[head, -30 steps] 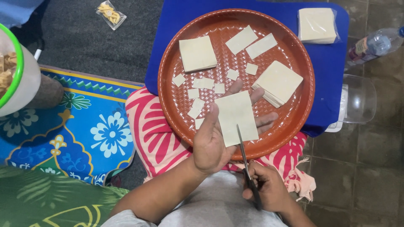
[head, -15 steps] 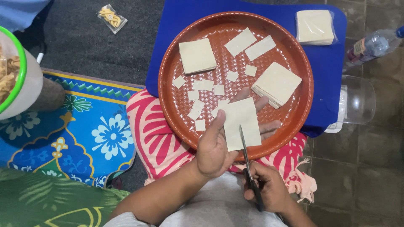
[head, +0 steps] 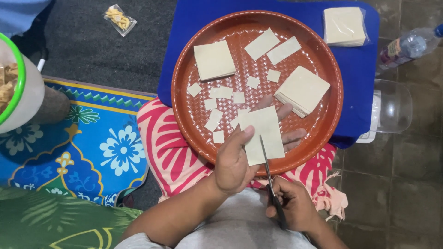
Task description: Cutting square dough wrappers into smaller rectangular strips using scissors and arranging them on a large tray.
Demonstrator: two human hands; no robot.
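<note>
Holding a pale square sheet point(head: 264, 133) over the near rim of the round orange tray point(head: 323, 55), your left hand point(head: 235, 159) pinches it between thumb and fingers. Your right hand point(head: 293, 205), just below the tray, grips scissors point(head: 270, 177), fingers closed through the handles, blades cutting into the sheet's near edge.

Tray point(head: 184, 115) on lap; bottle point(head: 408, 46) right of tray.

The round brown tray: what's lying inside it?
In the tray: two stacks of pale squares, strips and small cut pieces. The left hand and held sheet cover part.
</note>
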